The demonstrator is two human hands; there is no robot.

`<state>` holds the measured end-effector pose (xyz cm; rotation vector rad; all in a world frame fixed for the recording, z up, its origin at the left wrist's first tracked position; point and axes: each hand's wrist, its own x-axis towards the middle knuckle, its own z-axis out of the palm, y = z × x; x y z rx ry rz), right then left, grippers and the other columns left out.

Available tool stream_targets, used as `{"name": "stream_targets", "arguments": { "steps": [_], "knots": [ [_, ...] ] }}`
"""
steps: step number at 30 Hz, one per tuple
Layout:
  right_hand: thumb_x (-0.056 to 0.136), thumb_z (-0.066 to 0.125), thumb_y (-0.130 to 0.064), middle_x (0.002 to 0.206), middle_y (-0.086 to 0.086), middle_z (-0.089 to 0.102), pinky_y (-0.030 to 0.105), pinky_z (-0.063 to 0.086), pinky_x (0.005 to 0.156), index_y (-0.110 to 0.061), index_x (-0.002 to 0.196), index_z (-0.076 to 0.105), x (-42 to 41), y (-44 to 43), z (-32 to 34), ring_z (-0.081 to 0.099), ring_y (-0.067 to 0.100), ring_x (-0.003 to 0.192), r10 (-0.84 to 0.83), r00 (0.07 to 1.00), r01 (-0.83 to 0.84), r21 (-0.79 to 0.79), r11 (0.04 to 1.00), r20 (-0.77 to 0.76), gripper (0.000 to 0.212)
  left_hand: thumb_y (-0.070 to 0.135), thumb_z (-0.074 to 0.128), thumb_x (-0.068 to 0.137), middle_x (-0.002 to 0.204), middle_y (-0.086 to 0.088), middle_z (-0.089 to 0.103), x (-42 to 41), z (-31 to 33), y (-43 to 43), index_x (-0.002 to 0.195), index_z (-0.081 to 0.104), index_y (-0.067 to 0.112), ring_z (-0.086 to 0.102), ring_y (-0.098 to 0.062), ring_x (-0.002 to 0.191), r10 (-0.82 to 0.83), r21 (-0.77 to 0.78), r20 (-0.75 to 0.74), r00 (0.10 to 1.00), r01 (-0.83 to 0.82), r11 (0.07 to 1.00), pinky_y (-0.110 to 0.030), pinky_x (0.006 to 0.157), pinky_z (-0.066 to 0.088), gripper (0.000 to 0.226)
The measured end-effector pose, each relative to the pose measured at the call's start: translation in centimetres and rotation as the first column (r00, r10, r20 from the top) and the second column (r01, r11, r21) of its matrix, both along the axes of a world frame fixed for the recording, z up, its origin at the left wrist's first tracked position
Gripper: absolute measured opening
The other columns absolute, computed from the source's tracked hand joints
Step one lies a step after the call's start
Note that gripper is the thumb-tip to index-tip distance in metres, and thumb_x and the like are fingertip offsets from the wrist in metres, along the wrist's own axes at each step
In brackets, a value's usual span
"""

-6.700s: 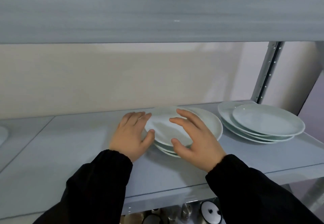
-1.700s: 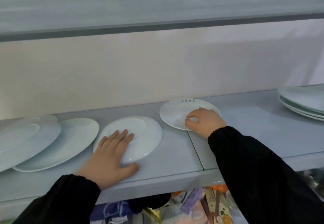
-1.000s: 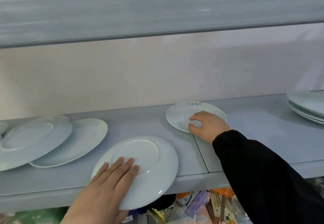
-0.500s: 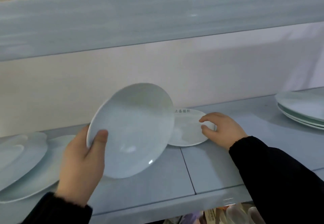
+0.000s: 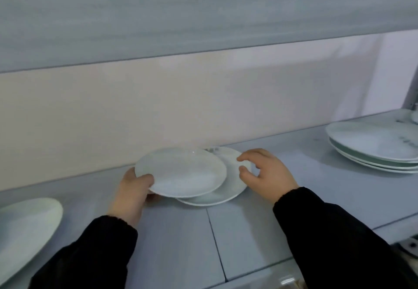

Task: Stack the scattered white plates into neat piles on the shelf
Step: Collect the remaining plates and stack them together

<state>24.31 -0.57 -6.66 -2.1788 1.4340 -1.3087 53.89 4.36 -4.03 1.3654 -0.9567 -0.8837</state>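
Grey shelf (image 5: 271, 232) against a pale wall (image 5: 158, 107), with an upper board (image 5: 181, 17) close overhead.

The left hand (image 5: 133, 191) grips the top plate (image 5: 183, 172) at its near-left rim, thumb on the upper face and fingers curled beneath. That plate extends away from those fingers toward the right hand (image 5: 269, 171). It partly overlaps the lower plate (image 5: 228, 189), which lies flat on the shelf.

The right hand sits at the lower plate's far-side rim. Its fingers are curled, with thumb and forefinger apart. Whether they pinch the rim cannot be told.

Orientation: both plates are face up. The top plate is close to level, its gripped edge seemingly a little raised. Being round, it has no long axis.

Finding: the top plate sits off centre, displaced toward the left fingers. Centring calls for a short slide toward the right fingers, then release.

Also noted: a pile (image 5: 371, 146) well beyond the right hand and a single plate (image 5: 24, 227) outside the left.
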Motion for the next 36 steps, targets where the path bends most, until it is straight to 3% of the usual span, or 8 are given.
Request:
{"name": "stream_targets", "arguments": {
  "steps": [3, 7, 10, 15, 20, 24, 29, 36],
  "knots": [
    [0.074, 0.052, -0.05, 0.11, -0.02, 0.058, 0.029, 0.05, 0.084, -0.035, 0.102, 0.068, 0.1, -0.2, 0.0, 0.057, 0.002, 0.098, -0.005, 1.0, 0.005, -0.006, 1.0, 0.014, 0.036, 0.017, 0.058, 0.057, 0.098, 0.001, 0.073, 0.7, -0.6, -0.3, 0.106, 0.065, 0.021, 0.068, -0.022, 0.092, -0.043, 0.039, 0.191, 0.981, 0.037, 0.999, -0.047, 0.091, 0.052, 0.05],
    [0.074, 0.052, -0.05, 0.111, -0.02, 0.058, 0.028, 0.05, 0.086, -0.035, 0.103, 0.068, -0.2, -0.1, 0.1, 0.057, 0.0, 0.101, -0.008, 1.0, 0.008, -0.01, 1.0, 0.008, 0.037, -0.005, 0.052, 0.083, 0.095, 0.022, 0.052, -0.9, 0.0, 0.3, 0.121, 0.04, 0.031, 0.056, -0.01, 0.092, -0.02, -0.025, 0.211, 0.977, 0.026, 0.999, -0.027, 0.088, 0.038, 0.054],
    [0.074, 0.052, -0.05, 0.11, -0.022, 0.058, 0.028, 0.05, 0.087, -0.036, 0.103, 0.068, -0.2, -0.2, 0.2, 0.056, -0.002, 0.104, -0.013, 1.0, 0.013, 0.006, 1.0, 0.0, 0.036, -0.001, 0.054, 0.083, 0.101, 0.018, 0.052, -0.6, -0.5, 0.0, 0.14, 0.042, 0.019, 0.05, -0.014, 0.105, -0.001, -0.034, 0.237, 0.971, 0.009, 0.999, -0.026, 0.091, 0.035, 0.062],
    [0.074, 0.052, -0.05, 0.111, -0.023, 0.058, 0.028, 0.049, 0.089, -0.037, 0.104, 0.067, -0.3, -0.3, 0.1, 0.055, -0.002, 0.105, -0.012, 1.0, 0.013, 0.029, 0.999, -0.01, 0.036, 0.005, 0.054, 0.086, 0.11, 0.011, 0.054, -0.2, -0.7, 0.0, 0.142, 0.041, 0.016, 0.054, -0.005, 0.093, -0.021, -0.085, 0.315, 0.949, 0.051, 0.995, -0.025, 0.089, 0.036, 0.059],
    [0.075, 0.052, -0.051, 0.111, -0.023, 0.058, 0.025, 0.048, 0.088, -0.039, 0.103, 0.066, -0.4, 0.0, -0.4, 0.055, -0.002, 0.104, 0.004, 0.999, -0.002, 0.062, 0.998, -0.041, 0.034, 0.035, 0.058, 0.086, 0.145, -0.003, 0.034, 0.4, -1.3, 0.0, 0.15, 0.028, 0.024, 0.045, -0.014, 0.103, -0.006, -0.035, 0.516, 0.857, 0.028, 0.999, -0.03, 0.093, 0.033, 0.072],
    [0.073, 0.049, -0.053, 0.111, -0.022, 0.059, 0.022, 0.047, 0.084, -0.038, 0.105, 0.067, -0.2, 0.1, -0.3, 0.056, -0.001, 0.102, 0.027, 0.997, -0.022, 0.072, 0.997, -0.067, 0.039, 0.048, 0.057, 0.081, 0.141, 0.0, 0.032, 0.3, -1.6, 0.2, 0.147, 0.034, 0.027, 0.049, -0.017, 0.104, -0.001, -0.074, 0.602, 0.799, 0.057, 0.996, -0.029, 0.094, 0.032, 0.073],
    [0.075, 0.05, -0.051, 0.112, -0.022, 0.059, 0.021, 0.045, 0.088, -0.039, 0.103, 0.066, 0.1, 0.2, -0.2, 0.055, -0.002, 0.104, 0.066, 0.997, -0.063, 0.065, 0.996, -0.038, 0.034, 0.063, 0.046, 0.068, 0.143, 0.006, 0.036, 1.4, -1.6, 0.1, 0.141, 0.042, 0.032, 0.04, -0.016, 0.13, -0.005, -0.082, 0.623, 0.782, 0.071, 0.994, -0.032, 0.106, 0.031, 0.079],
    [0.075, 0.051, -0.05, 0.11, -0.022, 0.059, 0.018, 0.042, 0.09, -0.039, 0.102, 0.067, 0.5, 0.4, -0.2, 0.053, -0.004, 0.107, 0.113, 0.993, -0.112, 0.052, 0.992, -0.032, 0.034, 0.066, 0.045, 0.065, 0.134, 0.008, 0.045, 2.6, -2.0, 0.4, 0.135, 0.05, 0.028, 0.045, -0.013, 0.122, 0.008, -0.105, 0.65, 0.76, 0.08, 0.991, -0.034, 0.103, 0.038, 0.08]
  ]
}}
